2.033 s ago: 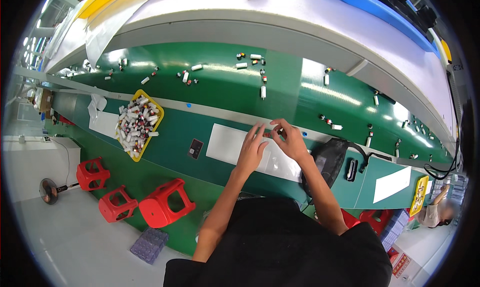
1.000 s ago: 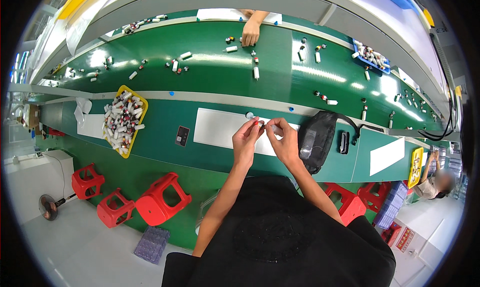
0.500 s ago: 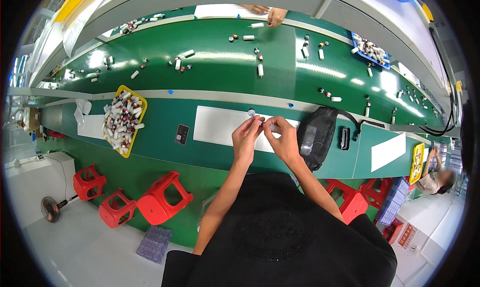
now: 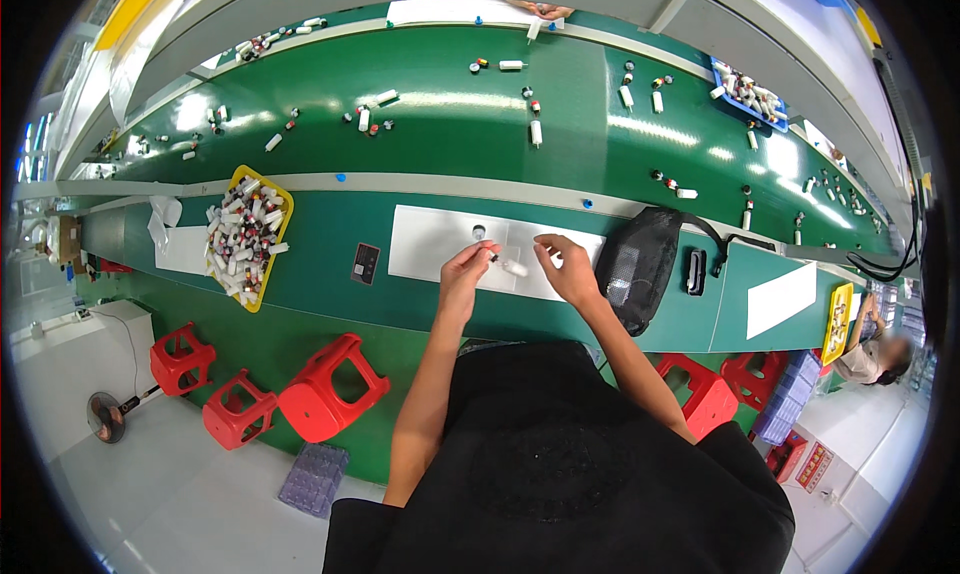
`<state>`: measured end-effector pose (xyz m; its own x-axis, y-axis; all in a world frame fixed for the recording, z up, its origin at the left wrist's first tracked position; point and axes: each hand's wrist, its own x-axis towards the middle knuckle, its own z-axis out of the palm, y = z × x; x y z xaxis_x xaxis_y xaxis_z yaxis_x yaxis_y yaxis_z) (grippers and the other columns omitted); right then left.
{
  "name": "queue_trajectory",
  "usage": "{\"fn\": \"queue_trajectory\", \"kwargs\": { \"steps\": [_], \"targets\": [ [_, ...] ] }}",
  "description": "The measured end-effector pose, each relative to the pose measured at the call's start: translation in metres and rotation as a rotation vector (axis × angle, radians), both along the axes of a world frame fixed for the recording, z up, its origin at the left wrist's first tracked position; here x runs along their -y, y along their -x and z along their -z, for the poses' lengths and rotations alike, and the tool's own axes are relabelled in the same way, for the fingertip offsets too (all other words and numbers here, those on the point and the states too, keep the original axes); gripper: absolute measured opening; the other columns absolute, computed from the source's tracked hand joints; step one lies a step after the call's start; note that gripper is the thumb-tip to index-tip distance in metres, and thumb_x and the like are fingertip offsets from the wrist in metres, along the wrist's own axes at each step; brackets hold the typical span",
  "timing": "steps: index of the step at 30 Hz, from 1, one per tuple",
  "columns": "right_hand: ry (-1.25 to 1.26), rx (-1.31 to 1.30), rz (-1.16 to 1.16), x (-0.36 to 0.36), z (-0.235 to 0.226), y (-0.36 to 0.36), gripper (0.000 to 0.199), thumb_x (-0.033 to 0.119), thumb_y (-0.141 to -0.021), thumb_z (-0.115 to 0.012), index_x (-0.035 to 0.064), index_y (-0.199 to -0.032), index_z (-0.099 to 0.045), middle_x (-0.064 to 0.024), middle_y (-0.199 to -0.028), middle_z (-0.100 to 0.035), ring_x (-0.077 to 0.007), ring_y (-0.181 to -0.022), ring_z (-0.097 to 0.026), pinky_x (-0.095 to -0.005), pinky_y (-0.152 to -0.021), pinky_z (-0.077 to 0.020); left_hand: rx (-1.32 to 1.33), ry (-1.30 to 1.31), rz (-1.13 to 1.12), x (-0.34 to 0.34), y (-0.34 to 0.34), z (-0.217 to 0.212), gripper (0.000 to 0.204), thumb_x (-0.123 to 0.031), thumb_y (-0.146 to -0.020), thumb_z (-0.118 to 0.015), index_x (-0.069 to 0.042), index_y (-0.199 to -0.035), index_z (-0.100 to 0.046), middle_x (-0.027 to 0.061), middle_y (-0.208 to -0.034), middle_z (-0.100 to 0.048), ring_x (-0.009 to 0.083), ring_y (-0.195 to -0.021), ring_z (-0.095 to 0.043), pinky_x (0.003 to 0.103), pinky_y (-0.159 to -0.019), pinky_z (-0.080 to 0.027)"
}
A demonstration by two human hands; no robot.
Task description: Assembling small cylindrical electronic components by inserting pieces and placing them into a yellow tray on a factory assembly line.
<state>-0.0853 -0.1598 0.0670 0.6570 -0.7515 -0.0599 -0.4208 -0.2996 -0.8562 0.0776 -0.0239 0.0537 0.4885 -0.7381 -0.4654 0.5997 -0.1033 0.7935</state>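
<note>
Over the white sheet (image 4: 415, 244), my left hand (image 4: 463, 276) pinches a small black piece (image 4: 494, 258) at its fingertips. A white cylinder (image 4: 514, 268), smeared by motion, shows just right of it; whether the two are joined I cannot tell. My right hand (image 4: 568, 271) is apart from both, fingers loosely spread, with nothing visible in them. Beyond my left fingertips, a small round dark-and-clear part (image 4: 479, 232) rests on the sheet.
A yellow tray (image 4: 284, 224) heaped with small white cylinders stands left, near a dark card-like object (image 4: 364, 263). A black mesh bag (image 4: 640, 274) and black holder (image 4: 695, 272) lie right. Across the green belt (image 4: 450, 134) with scattered pieces, another person's hand (image 4: 543, 10) shows.
My hands have drawn apart from their close pinch, and my right hand has opened. The white cylinder now shows between them. The co-worker's hand opposite has pulled back with a white piece near it.
</note>
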Motion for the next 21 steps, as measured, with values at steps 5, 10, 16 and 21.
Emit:
{"fn": "queue_trajectory", "kwargs": {
  "steps": [5, 10, 16, 21],
  "targets": [
    [0.236, -0.191, -0.128, -0.013, 0.063, -0.022, 0.028, 0.011, -0.087, -0.062, 0.0002, -0.114, -0.064, -0.018, -0.105, -0.064, -0.0358, -0.097, -0.062, -0.0441, -0.086, -0.0519, 0.027, -0.068, 0.126, -0.017, -0.025, 0.047, 0.024, -0.012, -0.098, -0.06, 0.0, -0.118, -0.065, 0.0095, -0.114, -0.069, 0.0102, -0.103, -0.061, 0.022, -0.088, -0.046],
    [0.293, -0.146, -0.163, -0.034, 0.079, -0.035, 0.024, 0.012, -0.087, -0.064, 0.0019, -0.109, -0.066, -0.0162, -0.099, -0.064, -0.035, -0.094, -0.062, -0.0446, -0.083, -0.0513, 0.018, -0.078, 0.089, -0.029, -0.034, 0.075, 0.024, -0.008, -0.096, -0.062, 0.003, -0.117, -0.065, 0.01, -0.113, -0.069, 0.0139, -0.107, -0.062, 0.025, -0.095, -0.045],
    [0.201, -0.098, 0.001, -0.042, 0.076, -0.048, 0.014, 0.012, -0.088, -0.066, 0.0012, -0.097, -0.065, -0.0154, -0.091, -0.065, -0.0323, -0.082, -0.065, -0.0404, -0.074, -0.0522, 0.059, -0.059, 0.094, -0.026, -0.038, 0.072, 0.022, -0.006, -0.093, -0.066, 0.005, -0.112, -0.068, 0.0113, -0.107, -0.071, 0.0149, -0.102, -0.064, 0.028, -0.096, -0.046],
    [0.095, -0.035, 0.077, -0.044, 0.074, -0.063, 0.014, 0.013, -0.09, -0.067, -0.0003, -0.092, -0.061, -0.0165, -0.085, -0.065, -0.0304, -0.071, -0.065, -0.0382, -0.065, -0.052, 0.03, -0.081, 0.101, -0.032, -0.05, 0.067, 0.023, -0.007, -0.094, -0.064, 0.004, -0.114, -0.068, 0.0094, -0.109, -0.07, 0.0136, -0.103, -0.062, 0.026, -0.095, -0.046]
  ]
}}
